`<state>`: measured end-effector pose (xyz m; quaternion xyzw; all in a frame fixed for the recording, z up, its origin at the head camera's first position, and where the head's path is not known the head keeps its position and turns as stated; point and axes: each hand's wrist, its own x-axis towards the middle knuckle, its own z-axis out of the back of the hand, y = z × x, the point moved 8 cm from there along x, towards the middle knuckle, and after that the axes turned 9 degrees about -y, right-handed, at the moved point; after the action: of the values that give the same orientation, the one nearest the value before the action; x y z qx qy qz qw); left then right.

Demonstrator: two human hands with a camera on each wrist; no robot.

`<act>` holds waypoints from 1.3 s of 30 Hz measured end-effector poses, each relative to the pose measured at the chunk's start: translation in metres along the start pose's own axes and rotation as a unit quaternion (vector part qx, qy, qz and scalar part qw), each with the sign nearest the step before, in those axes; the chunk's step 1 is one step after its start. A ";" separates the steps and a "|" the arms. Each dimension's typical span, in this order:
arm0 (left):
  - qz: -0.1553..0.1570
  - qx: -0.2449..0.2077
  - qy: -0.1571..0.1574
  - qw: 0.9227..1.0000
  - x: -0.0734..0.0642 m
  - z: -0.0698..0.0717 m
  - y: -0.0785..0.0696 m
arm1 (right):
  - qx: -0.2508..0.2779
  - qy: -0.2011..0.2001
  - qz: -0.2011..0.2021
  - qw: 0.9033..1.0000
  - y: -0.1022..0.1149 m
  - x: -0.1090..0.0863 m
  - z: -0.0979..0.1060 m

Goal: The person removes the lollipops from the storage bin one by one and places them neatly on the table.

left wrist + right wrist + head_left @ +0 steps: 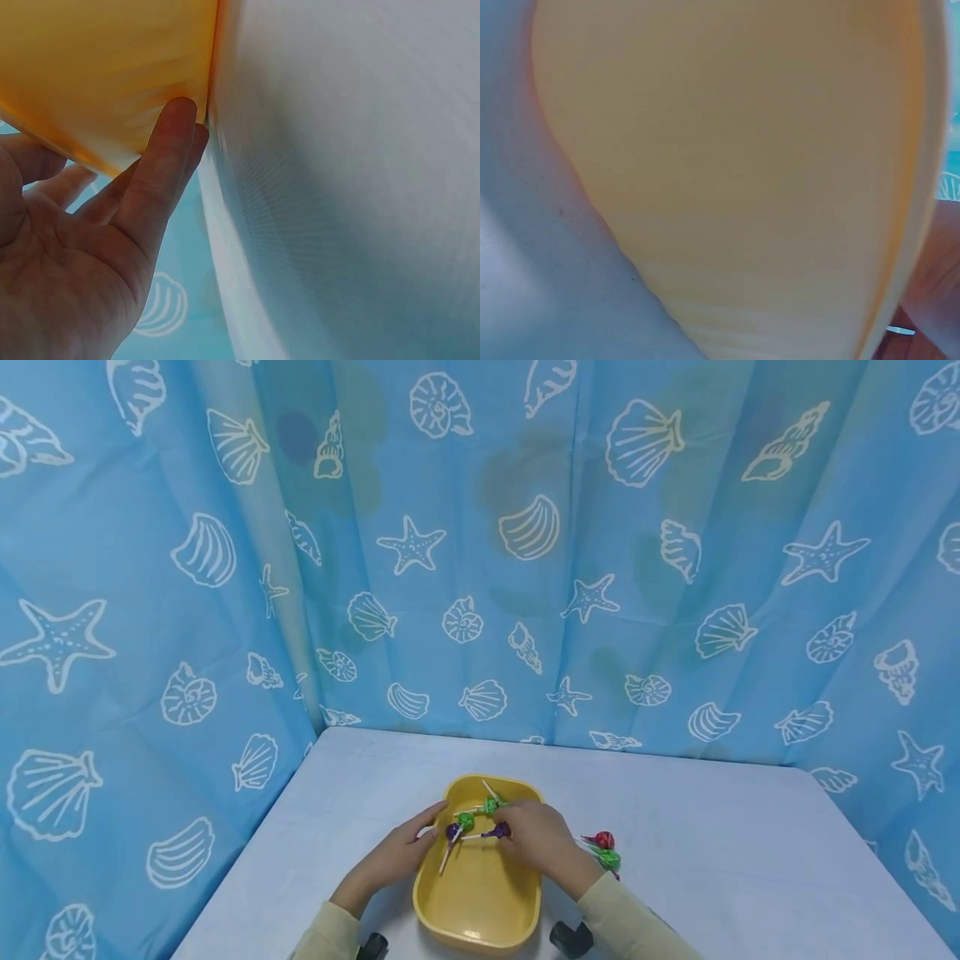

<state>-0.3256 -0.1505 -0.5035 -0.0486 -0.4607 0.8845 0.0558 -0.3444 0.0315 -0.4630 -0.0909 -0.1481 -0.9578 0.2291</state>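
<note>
A yellow tray (480, 906) sits on the table with several wrapped lollipops at its far end. Among them are a green lollipop (466, 820) and a purple lollipop (453, 832) on the left. My left hand (396, 857) rests along the tray's left side, its fairly straight fingers (161, 165) touching the outer wall. Reaching over the right rim, my right hand (536, 837) pinches another purple lollipop (499, 831), whose stick points left. Another green lollipop (490, 806) lies by the right fingertips. The right wrist view mostly shows the tray's outer wall (742, 150), hiding the fingers.
Right of the tray, a red lollipop (602, 839) and a green lollipop (609, 859) lie on the white-covered table (712, 860), partly behind the right forearm. Dark objects (572, 939) show near the front edge. A blue shell-patterned curtain (487, 568) stands behind.
</note>
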 end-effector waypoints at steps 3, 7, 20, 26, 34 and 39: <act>0.006 -0.002 0.000 1.000 -0.001 0.000 -0.001 | 0.014 -0.010 -0.008 1.000 0.000 -0.003 0.007; 0.006 -0.003 0.000 1.000 -0.002 0.000 -0.001 | 0.030 -0.022 -0.021 0.999 -0.003 -0.006 0.011; -0.007 -0.004 -0.001 1.000 -0.001 0.000 -0.001 | 0.075 -0.052 -0.034 0.995 -0.012 -0.016 0.022; -0.006 -0.005 0.000 1.000 -0.001 0.000 -0.001 | 0.093 -0.065 -0.035 0.993 -0.017 -0.023 0.028; -0.012 -0.004 0.001 1.000 0.000 0.000 0.000 | 0.081 -0.106 -0.025 0.991 -0.023 -0.033 0.039; -0.016 -0.005 0.006 1.000 0.000 0.000 0.000 | 0.086 -0.138 -0.022 0.986 -0.027 -0.040 0.045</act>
<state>-0.3251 -0.1500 -0.5034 -0.0466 -0.4653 0.8810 0.0726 -0.3165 0.0857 -0.4367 -0.1988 -0.2623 -0.9245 0.1922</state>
